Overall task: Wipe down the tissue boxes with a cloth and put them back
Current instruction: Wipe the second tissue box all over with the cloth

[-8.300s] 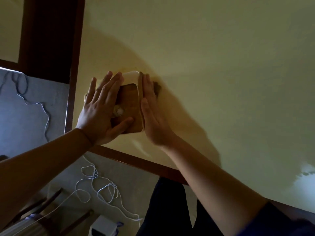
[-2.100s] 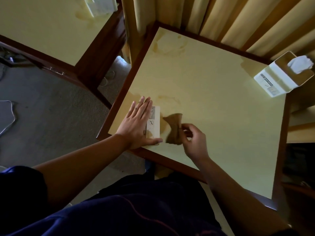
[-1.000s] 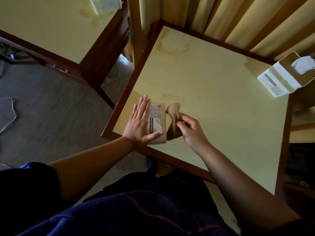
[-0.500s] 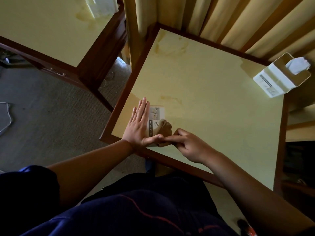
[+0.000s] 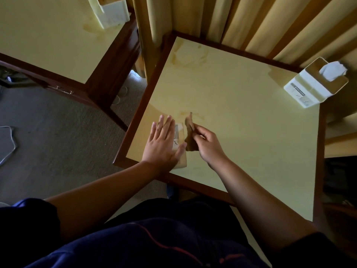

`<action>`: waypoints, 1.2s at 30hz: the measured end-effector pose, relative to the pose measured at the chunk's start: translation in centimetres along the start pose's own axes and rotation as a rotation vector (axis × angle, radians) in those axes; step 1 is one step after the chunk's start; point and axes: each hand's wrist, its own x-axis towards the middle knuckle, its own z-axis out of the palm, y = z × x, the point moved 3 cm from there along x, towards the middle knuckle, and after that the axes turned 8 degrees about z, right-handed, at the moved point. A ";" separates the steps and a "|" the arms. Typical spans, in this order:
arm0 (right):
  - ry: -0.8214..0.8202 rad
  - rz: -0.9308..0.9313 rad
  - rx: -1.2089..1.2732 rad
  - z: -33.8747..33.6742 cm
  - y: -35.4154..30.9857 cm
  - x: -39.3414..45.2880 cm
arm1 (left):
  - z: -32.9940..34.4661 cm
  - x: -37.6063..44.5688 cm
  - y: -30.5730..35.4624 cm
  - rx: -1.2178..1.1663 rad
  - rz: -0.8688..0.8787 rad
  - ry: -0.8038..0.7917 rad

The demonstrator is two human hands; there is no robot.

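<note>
A white tissue box point(image 5: 179, 135) lies near the front left corner of the yellow table point(image 5: 241, 122). My left hand point(image 5: 163, 144) presses flat on top of it with straight fingers, hiding most of it. Just right of the box, my right hand point(image 5: 207, 144) pinches a small brown cloth point(image 5: 190, 132) and holds it up against the box's right side. A second white tissue box point(image 5: 316, 82) with a tissue sticking out stands at the table's far right corner. A third white box point(image 5: 111, 10) stands on the other table at the upper left.
Beige curtains point(image 5: 241, 22) hang behind the table. A second yellow table point(image 5: 54, 35) with a dark wooden frame stands to the left, a carpeted gap between. A white cable point(image 5: 8, 146) lies on the carpet at far left.
My right hand has lifted the cloth from low beside the box, where it touched my left thumb, up along the box's right side. My left hand stays flat on the box.
</note>
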 end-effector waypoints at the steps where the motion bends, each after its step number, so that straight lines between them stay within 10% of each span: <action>1: -0.006 -0.005 -0.017 0.3 0.1 -0.2 | 0.1 0.1 0.2 0.014 0.001 -0.004; 17: 0.114 -0.212 -0.144 0.6 4.3 -2.4 | 0.7 0.1 0.5 0.046 -0.037 -0.029; 27: -0.167 -0.025 0.337 0.5 6.5 -1.3 | 0.9 0.2 0.8 -0.011 -0.045 0.078; 36: -0.071 -0.279 0.086 1.1 7.6 -1.2 | 0.6 0.4 1.5 0.111 -0.029 0.041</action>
